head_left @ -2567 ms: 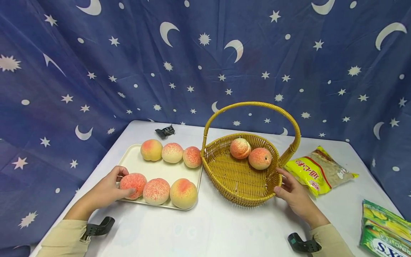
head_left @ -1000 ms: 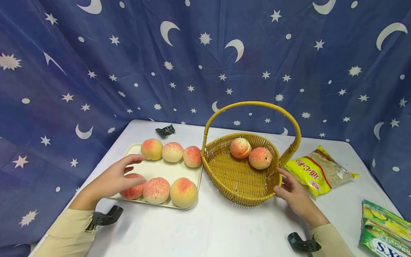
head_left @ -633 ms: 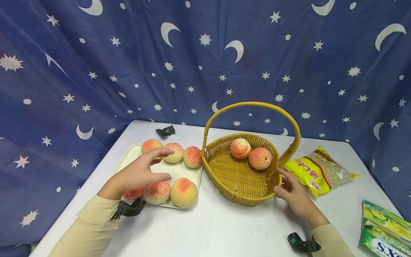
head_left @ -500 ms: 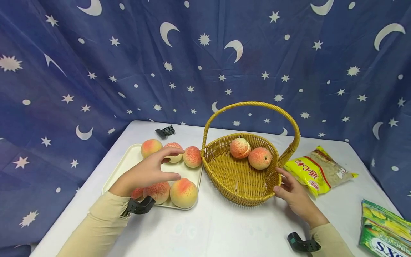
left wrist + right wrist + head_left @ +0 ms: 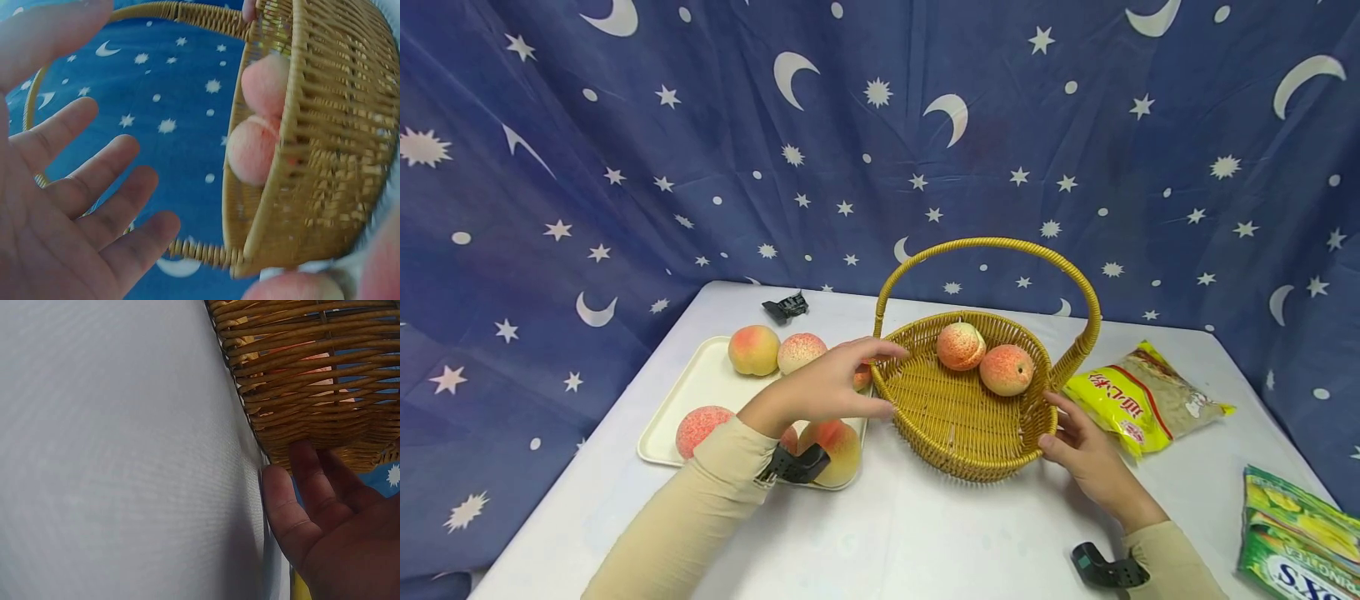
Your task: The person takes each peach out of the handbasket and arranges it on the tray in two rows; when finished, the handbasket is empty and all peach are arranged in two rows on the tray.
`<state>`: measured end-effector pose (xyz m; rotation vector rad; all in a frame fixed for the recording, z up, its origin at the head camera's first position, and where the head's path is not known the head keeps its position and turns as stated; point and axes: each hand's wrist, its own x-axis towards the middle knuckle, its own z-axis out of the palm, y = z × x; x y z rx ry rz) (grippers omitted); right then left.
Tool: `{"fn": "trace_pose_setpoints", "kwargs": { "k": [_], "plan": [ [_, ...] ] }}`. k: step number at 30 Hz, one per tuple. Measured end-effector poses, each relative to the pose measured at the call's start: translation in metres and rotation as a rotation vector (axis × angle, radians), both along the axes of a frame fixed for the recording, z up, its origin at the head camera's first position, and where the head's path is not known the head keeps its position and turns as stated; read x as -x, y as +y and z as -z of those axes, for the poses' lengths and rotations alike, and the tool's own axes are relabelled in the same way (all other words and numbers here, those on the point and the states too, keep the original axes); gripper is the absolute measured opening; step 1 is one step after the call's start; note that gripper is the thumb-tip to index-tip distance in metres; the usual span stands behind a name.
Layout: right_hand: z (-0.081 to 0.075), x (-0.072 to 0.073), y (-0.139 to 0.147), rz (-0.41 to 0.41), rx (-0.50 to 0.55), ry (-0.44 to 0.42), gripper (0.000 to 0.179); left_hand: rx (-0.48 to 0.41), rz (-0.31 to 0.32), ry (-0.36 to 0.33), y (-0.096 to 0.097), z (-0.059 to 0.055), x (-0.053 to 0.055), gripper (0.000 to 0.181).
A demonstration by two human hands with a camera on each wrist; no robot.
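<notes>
My left hand (image 5: pixel 831 383) is at the left rim of the wicker basket (image 5: pixel 936 446), fingers spread and nothing held; its palm and extended fingers fill the left of the left wrist view. My right hand (image 5: pixel 1090 454) holds the basket's right rim; in the right wrist view its fingers (image 5: pixel 312 481) lie against the woven outer wall. Inside the basket are two peaches, one pale and red (image 5: pixel 961 347) and one redder (image 5: pixel 1007 371). Several more, including a yellow peach (image 5: pixel 754 350) and a red peach (image 5: pixel 702 429), are on the cream tray (image 5: pixel 662 425), partly hidden by my left arm.
A yellow-and-clear food bag (image 5: pixel 1150 400) lies right of the basket, and a green packet (image 5: pixel 1296 533) is near the table's right edge. A small black object (image 5: pixel 786 307) sits behind the tray. A blue star-patterned curtain (image 5: pixel 880 167) hangs behind the table.
My left hand let go of the red peach at the tray's front left, lifted, and swept right across the tray to the basket's left rim. My right hand stayed at the basket.
</notes>
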<state>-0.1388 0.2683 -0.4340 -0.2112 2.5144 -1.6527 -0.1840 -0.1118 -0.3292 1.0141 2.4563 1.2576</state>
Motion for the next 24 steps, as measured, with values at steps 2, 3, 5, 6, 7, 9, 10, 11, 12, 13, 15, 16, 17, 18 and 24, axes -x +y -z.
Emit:
{"fn": "trace_pose_setpoints", "kwargs": {
  "k": [2,3,5,6,7,9,10,11,12,13,15,16,17,18,24],
  "plan": [
    [0.000,0.000,0.000,-0.002,0.000,0.002,0.070,0.014,0.022,0.006,0.010,0.000,0.004,0.065],
    [0.000,0.000,0.000,-0.003,0.000,0.003,0.070,0.026,0.028,0.009,0.015,0.000,0.006,0.065],
    [0.000,0.000,0.001,-0.004,-0.003,0.004,0.070,0.046,0.043,0.009,0.025,-0.001,0.009,0.066],
    [0.000,0.000,0.001,-0.004,-0.007,0.006,0.070,0.052,0.049,0.005,0.030,-0.001,0.012,0.066],
    [0.000,0.000,0.001,-0.004,-0.009,0.007,0.070,0.058,0.059,0.007,0.035,-0.001,0.014,0.066],
    [0.000,0.000,0.001,-0.004,-0.010,0.010,0.070,0.067,0.069,0.005,0.045,-0.002,0.019,0.067],
    [0.000,0.000,0.001,-0.004,-0.011,0.011,0.070,0.074,0.073,0.009,0.050,-0.002,0.021,0.068],
    [0.000,0.000,0.001,-0.004,-0.010,0.012,0.070,0.084,0.075,0.011,0.055,-0.002,0.024,0.068],
    [0.000,-0.001,0.001,-0.004,-0.012,0.013,0.070,0.094,0.077,0.013,0.060,-0.002,0.026,0.069],
    [0.000,-0.001,0.001,-0.003,-0.011,0.014,0.069,0.102,0.081,0.015,0.065,-0.002,0.029,0.069],
    [0.000,-0.001,0.001,-0.002,-0.013,0.012,0.070,0.125,0.086,0.025,0.075,-0.001,0.033,0.069],
    [0.000,-0.001,0.001,-0.002,-0.011,0.011,0.070,0.132,0.091,0.025,0.079,0.000,0.035,0.069],
    [0.001,-0.001,0.001,-0.002,-0.010,0.011,0.070,0.134,0.097,0.022,0.083,0.000,0.037,0.069],
    [0.001,-0.001,0.000,-0.002,-0.011,0.011,0.070,0.138,0.098,0.021,0.087,0.001,0.039,0.069],
    [0.000,0.000,0.001,-0.002,-0.014,0.013,0.070,0.156,0.082,-0.007,0.104,0.006,0.049,0.070]
  ]
}}
